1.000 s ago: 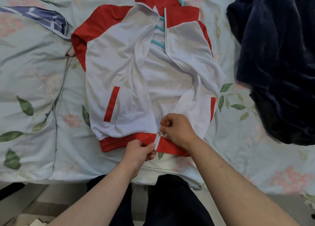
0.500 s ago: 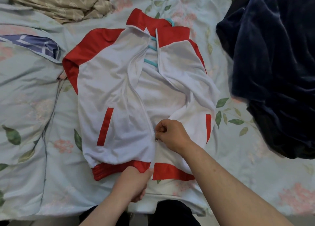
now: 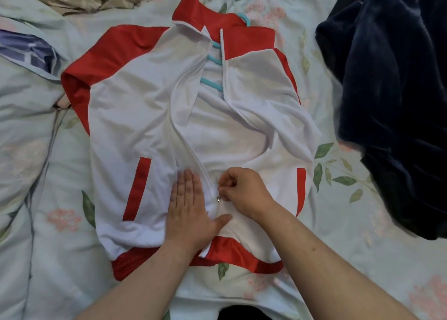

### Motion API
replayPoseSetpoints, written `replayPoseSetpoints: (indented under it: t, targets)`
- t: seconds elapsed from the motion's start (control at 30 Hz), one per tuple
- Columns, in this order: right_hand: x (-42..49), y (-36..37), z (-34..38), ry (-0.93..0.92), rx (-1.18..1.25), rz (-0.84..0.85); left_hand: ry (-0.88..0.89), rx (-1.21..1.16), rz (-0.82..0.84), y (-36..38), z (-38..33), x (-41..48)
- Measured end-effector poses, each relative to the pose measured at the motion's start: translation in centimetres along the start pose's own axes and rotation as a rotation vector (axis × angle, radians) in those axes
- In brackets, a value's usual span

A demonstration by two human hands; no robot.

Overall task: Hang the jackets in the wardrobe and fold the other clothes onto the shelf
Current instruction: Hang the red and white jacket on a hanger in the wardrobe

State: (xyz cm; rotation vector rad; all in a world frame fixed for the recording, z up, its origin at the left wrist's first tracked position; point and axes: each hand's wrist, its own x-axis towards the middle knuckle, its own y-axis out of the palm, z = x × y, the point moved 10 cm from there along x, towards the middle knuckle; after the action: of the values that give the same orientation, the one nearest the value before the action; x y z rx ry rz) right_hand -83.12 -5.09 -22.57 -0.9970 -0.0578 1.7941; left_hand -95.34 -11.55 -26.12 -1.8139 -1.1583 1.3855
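Floral bedding [image 3: 338,223] bears a red-and-white jacket [image 3: 135,126], left hand [image 3: 188,208] flat, right hand [image 3: 244,189] pinching its zipper [image 3: 219,197]

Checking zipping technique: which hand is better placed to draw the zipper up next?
Right. The right hand pinches the zipper pull, with open track above it. The left hand lies flat on the jacket beside the zipper, suited to holding the fabric down.
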Motion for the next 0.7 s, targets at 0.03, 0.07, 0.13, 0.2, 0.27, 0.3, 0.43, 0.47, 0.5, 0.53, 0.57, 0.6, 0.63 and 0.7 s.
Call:
replayPoseSetpoints:
  t: [0.03,0.07,0.13,0.2,0.27,0.3,0.43,0.47,0.5,0.53,0.57,0.6,0.63,0.7]
  targets:
    - [0.2,0.0,0.1,-0.003,-0.015,-0.008,-0.001,-0.009,0.010,0.1,0.1,0.0]
    - [0.5,-0.1,0.3,-0.009,-0.032,-0.012,0.002,-0.014,0.007,0.2,0.1,-0.1]
    - [1.1,-0.2,1.0,-0.031,-0.057,-0.015,0.010,-0.017,-0.010,0.2,0.3,-0.2]
    - [1.8,-0.4,1.7,-0.049,-0.050,-0.020,0.016,-0.010,-0.024,0.3,0.3,-0.3]
    - [2.5,-1.0,2.3,-0.068,-0.040,-0.033,0.025,-0.015,-0.036,0.7,0.4,-0.5]
    - [2.9,-1.2,2.5,-0.081,-0.048,-0.034,0.027,-0.018,-0.038,0.8,0.4,-0.5]
    - [3.5,-1.8,3.7,-0.127,-0.067,-0.033,0.019,-0.015,-0.056,1.2,0.6,-0.9]
    - [3.6,-2.1,4.1,-0.143,-0.068,-0.042,0.019,-0.012,-0.065,1.1,0.6,-1.0]
    - [3.8,-2.4,4.5,-0.162,-0.072,-0.051,0.021,-0.007,-0.066,1.0,0.5,-1.2]
    - [4.0,-2.7,4.8,-0.175,-0.077,-0.060,0.027,-0.003,-0.069,1.0,0.4,-1.3]
    - [4.2,-2.9,5.0,-0.175,-0.080,-0.069,0.030,-0.004,-0.071,1.1,0.4,-1.3]
    - [4.4,-3.1,5.0,-0.164,-0.079,-0.080,0.030,-0.008,-0.074,1.1,0.4,-1.4]
    - [4.7,-3.3,5.0,-0.149,-0.076,-0.091,0.028,-0.011,-0.079,1.0,0.4,-1.4]
    - [5.1,-3.2,5.2,-0.135,-0.079,-0.091,0.027,-0.010,-0.087,0.8,0.4,-1.3]
